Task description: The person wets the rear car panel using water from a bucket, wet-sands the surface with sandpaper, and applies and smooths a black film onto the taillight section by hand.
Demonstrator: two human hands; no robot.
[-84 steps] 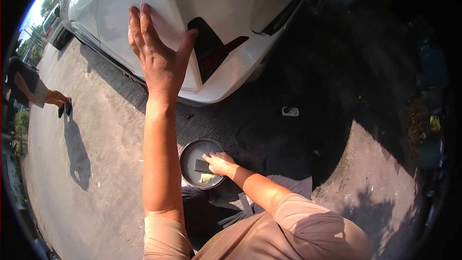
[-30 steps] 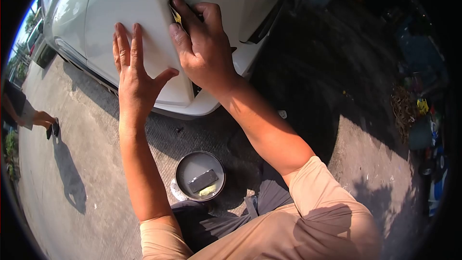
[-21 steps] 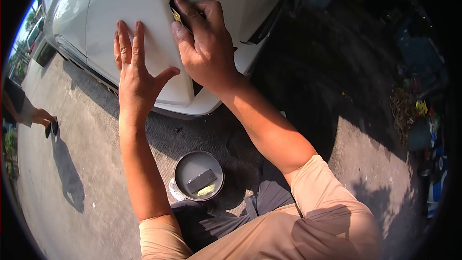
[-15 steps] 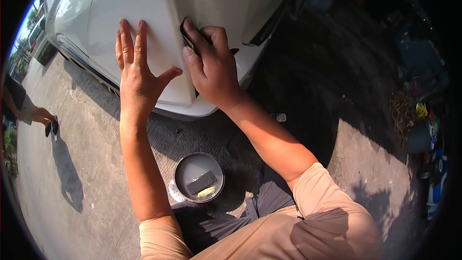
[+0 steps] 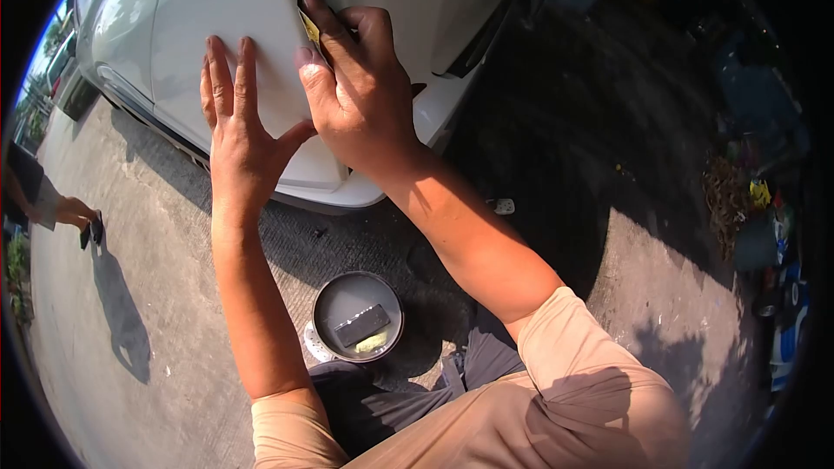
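My left hand (image 5: 234, 143) rests with fingers spread against the white vehicle's body panel (image 5: 226, 0), holding nothing. Along the raised edge of that panel, my right hand (image 5: 365, 95) grips a folded piece of sandpaper (image 5: 310, 28), dark on one face and yellowish on the other. The thumb and index finger press the sandpaper near the ridge; most of it is hidden under the palm. Both hands are close together, the left thumb near the right hand's heel.
Below my forearms, a round basin (image 5: 316, 330) on the concrete holds a dark rectangular block (image 5: 361, 326) and a pale yellow lump (image 5: 372, 343). At far left stands a person (image 5: 74, 208), partly cut off. Clutter, including a yellow item (image 5: 760, 193), lies at the right.
My right hand has slid up and left along the panel edge with the sandpaper, showing more of its yellow face. My left hand stays almost in place.
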